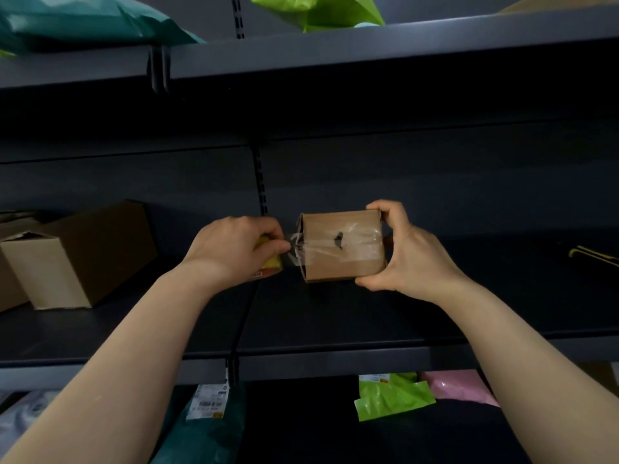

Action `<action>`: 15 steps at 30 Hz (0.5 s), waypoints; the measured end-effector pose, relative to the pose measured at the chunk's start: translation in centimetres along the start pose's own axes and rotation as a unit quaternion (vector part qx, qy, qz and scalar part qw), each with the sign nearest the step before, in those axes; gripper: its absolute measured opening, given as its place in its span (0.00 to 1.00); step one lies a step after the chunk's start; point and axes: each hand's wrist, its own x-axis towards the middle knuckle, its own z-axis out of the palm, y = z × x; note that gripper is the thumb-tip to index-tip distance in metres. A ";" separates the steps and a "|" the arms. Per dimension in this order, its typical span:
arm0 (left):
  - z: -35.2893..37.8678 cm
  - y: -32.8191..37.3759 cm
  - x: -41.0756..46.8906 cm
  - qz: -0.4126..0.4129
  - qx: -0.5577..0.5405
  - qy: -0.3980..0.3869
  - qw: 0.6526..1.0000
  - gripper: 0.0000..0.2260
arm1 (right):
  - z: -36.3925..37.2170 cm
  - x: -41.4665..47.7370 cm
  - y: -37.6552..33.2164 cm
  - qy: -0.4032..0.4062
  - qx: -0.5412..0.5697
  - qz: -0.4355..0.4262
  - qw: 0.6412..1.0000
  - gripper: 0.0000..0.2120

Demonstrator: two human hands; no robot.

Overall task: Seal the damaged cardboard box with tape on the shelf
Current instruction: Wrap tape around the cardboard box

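Cardboard box (341,246) over the shelf (335,316), torn face toward me. At the box's right end, my right hand (412,256) clamps it, fingers curled round the edges. Left of the box, my left hand (231,249) grips the yellow tape roll (269,261). The tape strip (355,249) runs left-right across the tear (338,241), bridging off the box's left edge. Left hand is nearer, so I judge the break comes there.

Parcel storeroom. Dark metal shelves (335,360) on slotted uprights (260,182); cardboard boxes (77,259); coloured mailer bags (392,395) on tiers above and below, some bearing barcode labels (209,401).
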 end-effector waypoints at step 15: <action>-0.4 0.4 0.3 -0.022 -0.234 -0.145 0.961 0.03 | -0.1 0.1 -0.2 -0.037 -0.031 0.004 0.999 0.51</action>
